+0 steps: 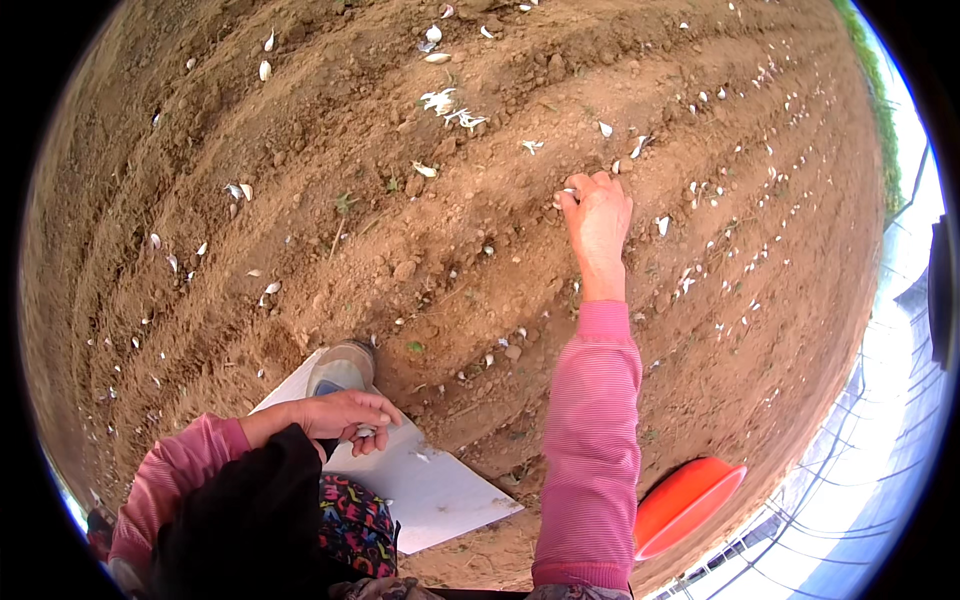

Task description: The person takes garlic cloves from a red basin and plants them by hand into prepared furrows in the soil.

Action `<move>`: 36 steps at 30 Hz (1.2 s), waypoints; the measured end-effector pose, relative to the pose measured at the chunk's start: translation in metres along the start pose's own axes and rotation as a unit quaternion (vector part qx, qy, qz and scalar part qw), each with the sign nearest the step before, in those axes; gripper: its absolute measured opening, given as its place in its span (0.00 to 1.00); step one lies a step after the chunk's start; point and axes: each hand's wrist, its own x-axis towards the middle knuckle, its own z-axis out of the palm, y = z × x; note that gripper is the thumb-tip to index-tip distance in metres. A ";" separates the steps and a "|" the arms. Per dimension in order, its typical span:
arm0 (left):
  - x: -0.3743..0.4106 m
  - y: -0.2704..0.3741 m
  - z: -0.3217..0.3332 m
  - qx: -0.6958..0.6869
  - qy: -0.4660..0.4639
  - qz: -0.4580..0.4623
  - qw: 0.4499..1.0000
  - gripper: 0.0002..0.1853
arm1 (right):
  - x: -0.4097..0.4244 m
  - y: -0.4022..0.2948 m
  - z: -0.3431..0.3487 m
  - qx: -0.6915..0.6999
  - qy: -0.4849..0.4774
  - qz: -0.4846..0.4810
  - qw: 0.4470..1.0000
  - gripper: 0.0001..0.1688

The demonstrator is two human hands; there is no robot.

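Note:
My right hand (600,214) reaches down to the brown soil, its thumb and fingers pinched on a garlic clove (569,191) at the ground. Just beyond the fingertips a single clove (616,166) stands in the soil, with another clove (605,129) a little farther off. Close to my body, my left hand (349,420) is half curled around a few small garlic cloves (365,431). It hovers above a white board (450,495) and beside my shoe (343,366). How many cloves it holds is partly hidden by the fingers.
Furrowed soil (480,217) spreads all around, with garlic cloves dotted along its rows. Pale scraps of garlic skin (439,100) lie farther out. A red plastic basin (686,502) rests tilted right of my right forearm. Green grass (874,97) borders the far right edge.

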 end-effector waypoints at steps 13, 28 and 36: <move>0.001 -0.001 -0.001 -0.001 0.007 -0.004 1.000 0.14 | 0.007 0.019 0.023 0.022 0.056 0.064 0.996 0.06; 0.008 0.059 0.024 0.077 0.020 0.100 0.992 0.14 | -0.026 -0.008 0.019 0.005 0.059 0.082 0.995 0.12; 0.031 0.062 0.035 0.132 0.019 0.035 0.990 0.15 | -0.030 -0.006 0.021 0.074 0.093 0.050 0.992 0.16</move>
